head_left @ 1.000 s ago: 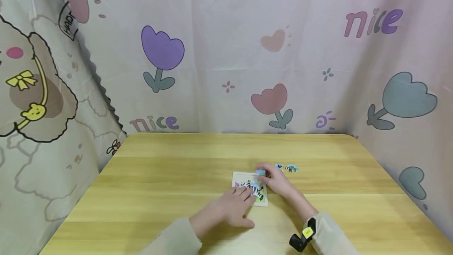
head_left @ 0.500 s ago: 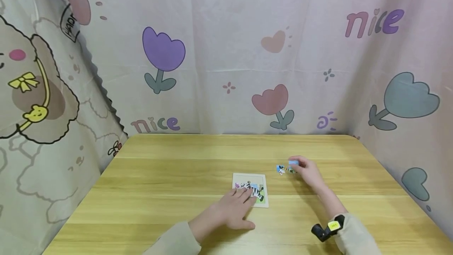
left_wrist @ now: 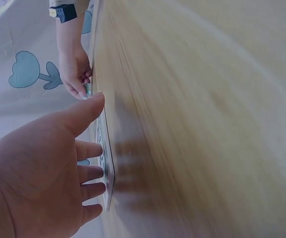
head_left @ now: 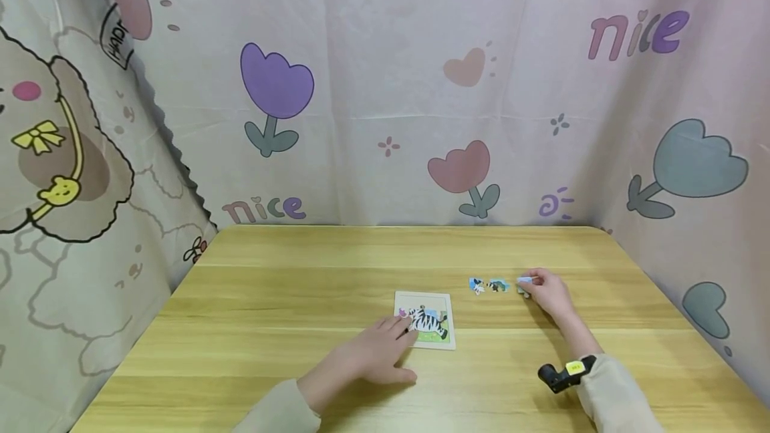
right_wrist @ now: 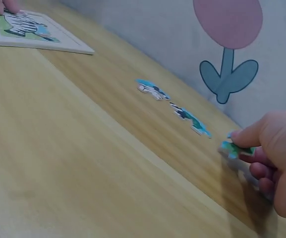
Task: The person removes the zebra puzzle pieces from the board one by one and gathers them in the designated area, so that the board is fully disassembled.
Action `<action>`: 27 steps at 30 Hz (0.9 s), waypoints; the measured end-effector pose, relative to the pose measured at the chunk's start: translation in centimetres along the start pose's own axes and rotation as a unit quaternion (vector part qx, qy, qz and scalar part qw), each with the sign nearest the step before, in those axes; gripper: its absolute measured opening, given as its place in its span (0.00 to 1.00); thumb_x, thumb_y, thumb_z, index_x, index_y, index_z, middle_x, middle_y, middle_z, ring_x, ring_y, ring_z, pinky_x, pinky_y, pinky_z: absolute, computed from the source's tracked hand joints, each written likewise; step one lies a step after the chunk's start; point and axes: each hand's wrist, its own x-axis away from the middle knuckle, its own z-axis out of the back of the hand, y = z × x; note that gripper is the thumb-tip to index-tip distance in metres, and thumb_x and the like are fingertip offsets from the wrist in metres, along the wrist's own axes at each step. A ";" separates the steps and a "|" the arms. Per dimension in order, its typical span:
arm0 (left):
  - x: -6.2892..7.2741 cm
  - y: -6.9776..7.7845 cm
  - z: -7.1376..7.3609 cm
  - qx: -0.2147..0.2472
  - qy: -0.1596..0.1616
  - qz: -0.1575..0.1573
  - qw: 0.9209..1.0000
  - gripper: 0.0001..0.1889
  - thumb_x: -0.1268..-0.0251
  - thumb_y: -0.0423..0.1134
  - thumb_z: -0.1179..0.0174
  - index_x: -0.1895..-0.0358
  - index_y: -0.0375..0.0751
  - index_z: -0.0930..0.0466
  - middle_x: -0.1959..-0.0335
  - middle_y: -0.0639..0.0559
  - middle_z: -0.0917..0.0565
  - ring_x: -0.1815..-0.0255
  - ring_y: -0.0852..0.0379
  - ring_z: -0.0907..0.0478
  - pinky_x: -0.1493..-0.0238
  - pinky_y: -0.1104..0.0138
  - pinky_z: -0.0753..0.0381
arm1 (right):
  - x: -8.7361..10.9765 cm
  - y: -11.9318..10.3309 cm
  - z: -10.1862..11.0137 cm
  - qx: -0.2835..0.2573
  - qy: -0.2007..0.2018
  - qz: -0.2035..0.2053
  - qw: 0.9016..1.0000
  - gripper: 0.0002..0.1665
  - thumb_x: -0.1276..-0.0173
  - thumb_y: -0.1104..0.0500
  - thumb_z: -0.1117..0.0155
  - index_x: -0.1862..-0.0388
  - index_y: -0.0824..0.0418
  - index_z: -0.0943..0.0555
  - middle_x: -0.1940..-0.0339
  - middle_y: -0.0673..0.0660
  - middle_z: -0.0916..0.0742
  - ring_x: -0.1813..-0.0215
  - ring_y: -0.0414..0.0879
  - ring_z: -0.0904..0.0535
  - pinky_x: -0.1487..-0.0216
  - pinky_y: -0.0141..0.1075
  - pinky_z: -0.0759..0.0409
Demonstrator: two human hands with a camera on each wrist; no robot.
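Observation:
A puzzle board (head_left: 442,344) with a pale frame and a partly filled zebra picture lies in the middle of the table. My left hand (head_left: 380,351) rests with its fingertips over the board's left side, fingers straight. To the right, my right hand (head_left: 550,294) pinches a blue and green puzzle piece (right_wrist: 230,149) between thumb and fingers, low over the table. Two loose pieces lie between the board and that hand: a zebra-head piece (right_wrist: 152,89) and a blue-green striped piece (right_wrist: 190,119).
The wooden table (head_left: 289,299) reaches back to a patterned curtain (head_left: 373,85), which hangs along its far edge and both sides. A small black camera (head_left: 565,374) is strapped to the right wrist.
My right hand has moved right from the board, past the two loose pieces, carrying the puzzle piece. The left hand has slid slightly left, showing more of the zebra.

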 end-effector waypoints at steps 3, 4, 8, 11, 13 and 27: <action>0.5 0.0 0.2 0.009 0.003 0.001 1.000 0.39 0.39 0.65 0.52 0.32 0.41 0.39 0.29 0.42 0.43 0.30 0.47 0.46 0.31 0.56 0.46 | -0.2 -0.2 -0.2 0.013 -0.007 0.006 1.000 0.20 0.35 0.55 0.40 0.54 0.72 0.23 0.61 0.68 0.19 0.58 0.59 0.24 0.60 0.46 0.26; 0.7 0.0 0.2 0.012 0.003 0.004 1.000 0.39 0.39 0.64 0.52 0.32 0.42 0.39 0.29 0.42 0.43 0.30 0.46 0.46 0.31 0.56 0.46 | -0.2 -0.3 -0.3 0.020 -0.007 0.009 1.000 0.20 0.35 0.56 0.40 0.55 0.72 0.23 0.62 0.68 0.18 0.58 0.59 0.24 0.60 0.46 0.26; 1.2 -0.1 0.0 0.023 -0.001 0.013 1.000 0.38 0.40 0.64 0.51 0.31 0.43 0.40 0.29 0.43 0.43 0.30 0.45 0.46 0.31 0.55 0.46 | -0.4 -0.2 -0.7 0.048 0.005 0.023 0.999 0.18 0.36 0.57 0.39 0.56 0.71 0.22 0.64 0.66 0.18 0.60 0.58 0.23 0.60 0.48 0.26; 1.3 -0.1 -0.2 0.022 0.003 0.013 1.000 0.39 0.40 0.64 0.51 0.31 0.44 0.40 0.29 0.44 0.44 0.30 0.46 0.46 0.31 0.56 0.46 | -0.5 0.0 -1.0 0.068 0.013 0.028 0.997 0.18 0.37 0.57 0.39 0.57 0.71 0.22 0.64 0.66 0.17 0.60 0.58 0.23 0.60 0.49 0.26; 1.4 -0.1 -0.2 0.021 0.004 0.012 1.000 0.38 0.40 0.64 0.51 0.31 0.44 0.40 0.29 0.44 0.44 0.30 0.46 0.46 0.31 0.56 0.46 | -0.5 0.0 -1.1 0.077 0.014 0.030 0.997 0.18 0.36 0.56 0.40 0.57 0.71 0.22 0.64 0.66 0.17 0.60 0.59 0.23 0.60 0.50 0.26; 1.4 -0.5 -0.6 0.039 0.006 0.011 0.999 0.38 0.39 0.62 0.51 0.31 0.43 0.41 0.28 0.43 0.45 0.29 0.45 0.48 0.31 0.55 0.47 | 0.1 -0.8 -0.7 0.017 0.042 0.031 0.999 0.18 0.32 0.60 0.47 0.52 0.73 0.25 0.58 0.70 0.20 0.54 0.62 0.24 0.53 0.53 0.27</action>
